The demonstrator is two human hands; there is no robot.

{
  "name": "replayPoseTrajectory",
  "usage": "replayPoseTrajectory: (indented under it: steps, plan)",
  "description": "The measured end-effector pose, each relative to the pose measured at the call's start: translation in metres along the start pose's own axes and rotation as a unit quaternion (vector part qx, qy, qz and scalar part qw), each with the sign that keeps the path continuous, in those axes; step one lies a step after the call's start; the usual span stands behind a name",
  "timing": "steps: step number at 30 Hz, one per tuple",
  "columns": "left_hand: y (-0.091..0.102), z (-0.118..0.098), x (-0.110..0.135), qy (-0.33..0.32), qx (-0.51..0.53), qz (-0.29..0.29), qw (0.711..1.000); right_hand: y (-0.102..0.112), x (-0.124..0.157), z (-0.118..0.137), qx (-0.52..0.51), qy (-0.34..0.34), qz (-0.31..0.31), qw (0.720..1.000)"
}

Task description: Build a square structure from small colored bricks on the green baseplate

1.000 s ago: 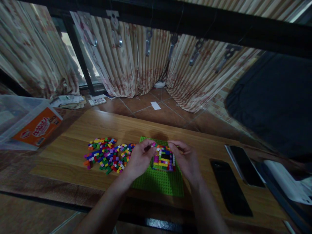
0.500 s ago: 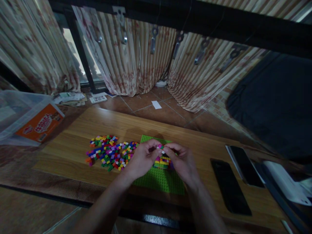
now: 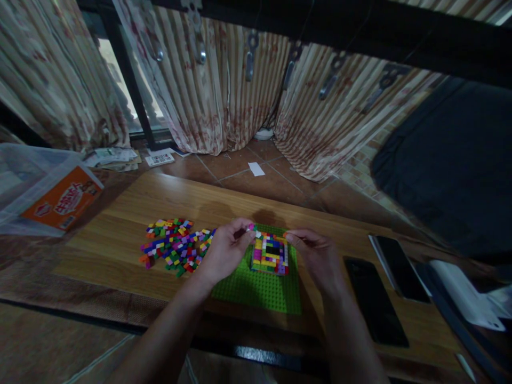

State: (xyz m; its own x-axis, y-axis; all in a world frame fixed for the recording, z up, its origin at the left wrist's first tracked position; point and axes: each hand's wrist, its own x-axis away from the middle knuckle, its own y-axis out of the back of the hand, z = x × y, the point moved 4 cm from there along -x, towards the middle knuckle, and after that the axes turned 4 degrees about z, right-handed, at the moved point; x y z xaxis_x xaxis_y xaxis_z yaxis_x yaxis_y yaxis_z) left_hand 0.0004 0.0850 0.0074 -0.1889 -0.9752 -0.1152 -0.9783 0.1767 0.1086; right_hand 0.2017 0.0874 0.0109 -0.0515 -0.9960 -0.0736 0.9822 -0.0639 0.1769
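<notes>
My left hand [image 3: 229, 248] is closed in a pinch on small toy bricks [image 3: 252, 227], pink, green and white, above the far left side of a square brick structure [image 3: 258, 261]. That structure has stepped, multicoloured walls around a dark opening and stands on a green studded baseplate [image 3: 256, 293]. At the structure's far right corner, my right hand [image 3: 316, 256] pinches a small orange brick [image 3: 285, 234]; whether this brick touches the wall I cannot tell. A loose pile of coloured bricks [image 3: 176, 246] lies left of the baseplate, partly hidden behind my left hand.
All this is on a low wooden table [image 3: 120, 213]. A black phone [image 3: 376, 301] and another dark phone [image 3: 402, 266] lie on its right side. To the left stands a clear plastic box [image 3: 44, 165] with an orange label. Striped curtains [image 3: 228, 96] hang behind.
My hands were together over the structure and have moved apart, left hand leftward, right hand rightward. The structure between them is now uncovered, and the view has shifted slightly.
</notes>
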Motion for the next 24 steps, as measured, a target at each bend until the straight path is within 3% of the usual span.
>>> replayPoseTrajectory:
  steps: [7, 24]
  plan:
    - [0.002, 0.0, -0.001, 0.025, -0.003, -0.017, 1.0, -0.005, -0.005, -0.022, 0.055, -0.004, 0.031, 0.998]
    - [0.002, 0.006, -0.001, 0.019, -0.017, -0.021, 0.999, -0.013, -0.01, -0.033, 0.06, -0.031, 0.056, 0.996]
